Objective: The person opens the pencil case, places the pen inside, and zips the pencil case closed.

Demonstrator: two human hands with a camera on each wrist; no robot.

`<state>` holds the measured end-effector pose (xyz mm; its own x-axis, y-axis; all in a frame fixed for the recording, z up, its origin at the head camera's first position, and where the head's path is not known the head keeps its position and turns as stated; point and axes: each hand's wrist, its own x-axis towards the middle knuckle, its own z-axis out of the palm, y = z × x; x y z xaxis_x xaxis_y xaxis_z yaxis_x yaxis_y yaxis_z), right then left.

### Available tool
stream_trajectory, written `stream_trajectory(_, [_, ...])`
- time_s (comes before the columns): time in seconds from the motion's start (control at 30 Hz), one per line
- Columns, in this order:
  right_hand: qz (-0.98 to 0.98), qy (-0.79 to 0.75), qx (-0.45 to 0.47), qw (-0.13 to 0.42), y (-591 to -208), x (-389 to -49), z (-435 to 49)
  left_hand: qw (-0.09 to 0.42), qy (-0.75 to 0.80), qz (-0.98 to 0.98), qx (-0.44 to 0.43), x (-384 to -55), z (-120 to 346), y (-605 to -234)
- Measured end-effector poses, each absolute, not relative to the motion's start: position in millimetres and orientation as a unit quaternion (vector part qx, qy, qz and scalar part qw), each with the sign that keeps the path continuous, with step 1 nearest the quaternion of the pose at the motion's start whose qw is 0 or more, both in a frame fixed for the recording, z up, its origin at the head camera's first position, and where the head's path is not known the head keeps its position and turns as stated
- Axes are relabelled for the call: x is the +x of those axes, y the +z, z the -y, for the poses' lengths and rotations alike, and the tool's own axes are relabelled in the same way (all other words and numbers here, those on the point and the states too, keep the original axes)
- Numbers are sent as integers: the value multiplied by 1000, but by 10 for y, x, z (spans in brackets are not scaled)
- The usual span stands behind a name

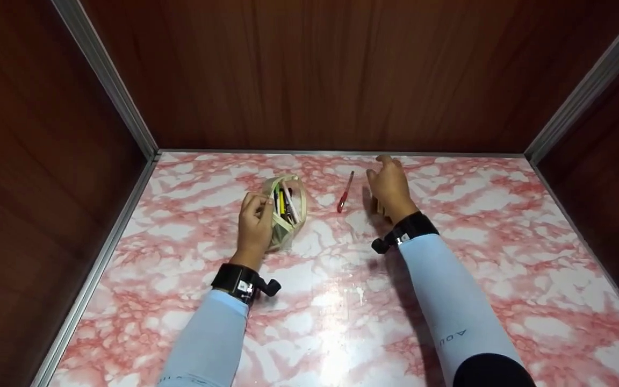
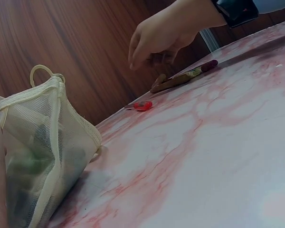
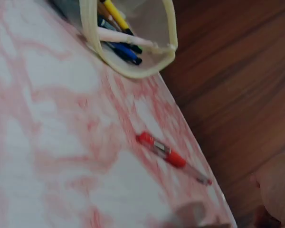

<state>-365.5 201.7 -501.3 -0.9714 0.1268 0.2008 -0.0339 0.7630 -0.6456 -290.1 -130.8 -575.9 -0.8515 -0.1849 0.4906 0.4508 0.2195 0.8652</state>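
Here, the left hand (image 1: 254,223) pinches a mesh pencil case (image 2: 54,133) by its rim.
The case sits left of a red pen (image 3: 175,159) toward the tabletop's (image 1: 503,258) far edge; the right hand (image 1: 391,185) hovers there, fingers loosely bent.

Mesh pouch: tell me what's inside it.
A yellow pen, a blue pen and a pale pen show inside the mesh pouch, among others. Whatever lies beneath them is covered.

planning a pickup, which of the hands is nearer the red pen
Right. The right hand hovers just to the right of the red pen; the left hand is farther away on the pen's left, holding the mesh pouch, which sits between it and the pen.
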Motion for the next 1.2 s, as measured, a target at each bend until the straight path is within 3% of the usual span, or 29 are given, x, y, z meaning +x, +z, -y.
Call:
stream_trajectory(0.33, [942, 324, -27, 81, -5212, -3775, -2280, 250, -613, 745, -82, -2881, 1307, -5735])
stream_trajectory(0.63, [944, 326, -12, 57, -5134, -3685, -2285, 255, -615, 741, -85, -2894, 1301, -5750])
stream_trajectory(0.87, [939, 337, -32, 58, -5135, -3721, -2311, 252, -620, 738, -89, -2892, 1300, -5757])
stream_trajectory(1.2, [875, 476, -46, 79, -5149, -3621, -2255, 253, -598, 755, -85, -2890, 1322, -5751])
